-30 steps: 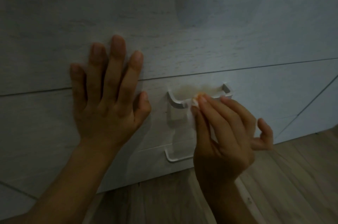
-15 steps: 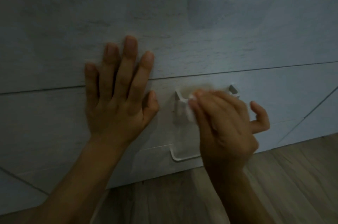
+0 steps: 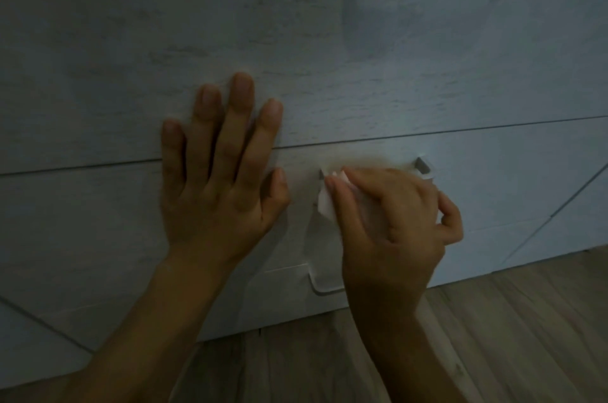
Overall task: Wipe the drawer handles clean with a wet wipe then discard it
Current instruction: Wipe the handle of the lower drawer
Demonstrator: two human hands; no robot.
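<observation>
Since 1 second ago our right hand point(image 3: 391, 221), fingers point(image 3: 342, 192) closed on the small white wet wipe point(image 3: 325, 205), slides it from mid-bar to the left end of the upper pale metal drawer handle point(image 3: 422, 167), while our left hand point(image 3: 217, 178) lies flat, open and empty, on the whitewashed wood drawer front point(image 3: 493, 172); the lower handle point(image 3: 324, 287) likely follows.

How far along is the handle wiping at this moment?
Midway at most. Nothing visibly finished. In hand: the right hand presses the wet wipe on the left end of the upper handle, while the left hand lies flat on the drawer front. Left: the lower handle, currently untouched, and discarding the wipe.
</observation>
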